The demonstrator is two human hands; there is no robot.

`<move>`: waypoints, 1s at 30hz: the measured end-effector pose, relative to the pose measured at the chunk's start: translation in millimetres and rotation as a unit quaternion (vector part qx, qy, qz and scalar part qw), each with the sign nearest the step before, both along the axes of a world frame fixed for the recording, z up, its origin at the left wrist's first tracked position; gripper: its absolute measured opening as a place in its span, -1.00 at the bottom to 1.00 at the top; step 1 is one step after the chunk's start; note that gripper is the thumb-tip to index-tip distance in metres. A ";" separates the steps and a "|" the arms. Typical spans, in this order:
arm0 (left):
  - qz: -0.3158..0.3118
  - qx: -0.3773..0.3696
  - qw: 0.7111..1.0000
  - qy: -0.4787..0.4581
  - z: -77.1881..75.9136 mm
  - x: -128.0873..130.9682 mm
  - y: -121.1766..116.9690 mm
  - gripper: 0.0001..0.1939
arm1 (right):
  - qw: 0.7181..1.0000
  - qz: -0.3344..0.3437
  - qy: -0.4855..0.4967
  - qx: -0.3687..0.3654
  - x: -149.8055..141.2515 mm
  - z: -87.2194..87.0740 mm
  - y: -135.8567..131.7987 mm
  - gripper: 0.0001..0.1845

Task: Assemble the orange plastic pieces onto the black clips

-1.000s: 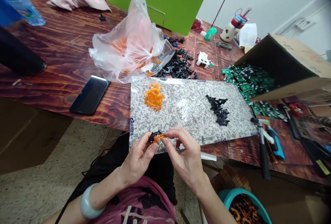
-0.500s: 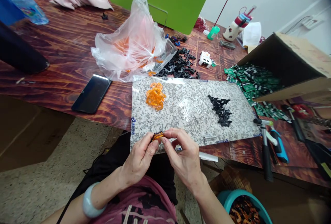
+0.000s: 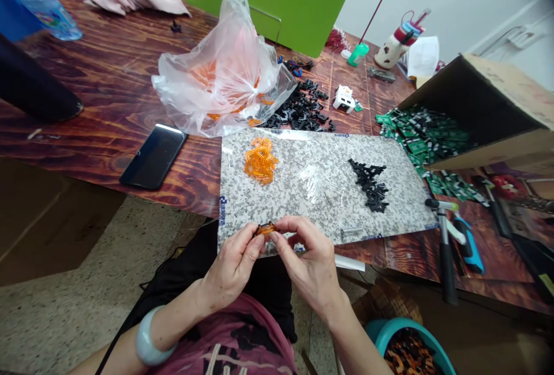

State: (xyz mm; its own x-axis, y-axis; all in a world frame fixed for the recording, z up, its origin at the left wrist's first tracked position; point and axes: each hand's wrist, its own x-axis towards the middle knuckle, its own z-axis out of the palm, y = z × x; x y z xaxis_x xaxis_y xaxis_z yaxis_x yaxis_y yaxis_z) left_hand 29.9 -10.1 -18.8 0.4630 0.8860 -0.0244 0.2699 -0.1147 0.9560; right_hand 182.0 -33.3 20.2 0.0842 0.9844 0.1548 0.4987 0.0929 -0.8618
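My left hand (image 3: 234, 262) and my right hand (image 3: 305, 262) meet at the near edge of a speckled grey board (image 3: 303, 213). Both pinch one small piece made of an orange clip and a black part (image 3: 265, 229), held between their fingertips. Farther back on the board lie a heap of orange clips (image 3: 259, 160), a scatter of clear small parts (image 3: 318, 182) and a pile of black parts (image 3: 370, 183).
A clear plastic bag with orange clips (image 3: 225, 69) and more black parts (image 3: 300, 111) lie behind the board. A phone (image 3: 153, 156) rests at left. Green circuit boards (image 3: 415, 135) spill from a tipped cardboard box (image 3: 485, 112). Hammers (image 3: 445, 248) lie at right; a teal tub (image 3: 407, 349) stands below.
Both hands have pressed closer together on the orange and black piece, so less of the black part shows. The view shifted slightly.
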 end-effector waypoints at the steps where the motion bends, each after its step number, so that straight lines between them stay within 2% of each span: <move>1: -0.002 0.003 1.000 0.001 0.2 0.1 0.2 -0.79 | 1.000 0.002 0.005 -0.009 1.5 -0.1 0.3 -0.88; 6: -0.015 0.029 0.999 0.012 1.2 -0.6 1.1 -0.79 | 0.998 0.038 0.034 -0.042 9.0 -1.7 3.0 -0.80; 10: -0.036 0.037 0.998 0.022 0.8 -2.3 1.4 -0.79 | 0.995 0.064 0.054 -0.061 12.0 -2.8 4.0 -0.83; 17: -0.069 0.059 0.995 0.035 0.1 -2.8 2.9 -0.77 | 0.992 0.072 0.062 -0.080 13.5 -1.5 1.9 -0.87; 22: -0.091 0.054 0.994 0.037 1.3 -3.8 3.5 -0.75 | 0.994 0.079 0.024 -0.065 14.0 -0.9 1.3 -0.91; 30: -0.083 0.058 0.994 0.032 0.0 -3.1 3.7 -0.73 | 0.996 0.079 0.013 -0.038 13.8 -2.3 0.9 -0.91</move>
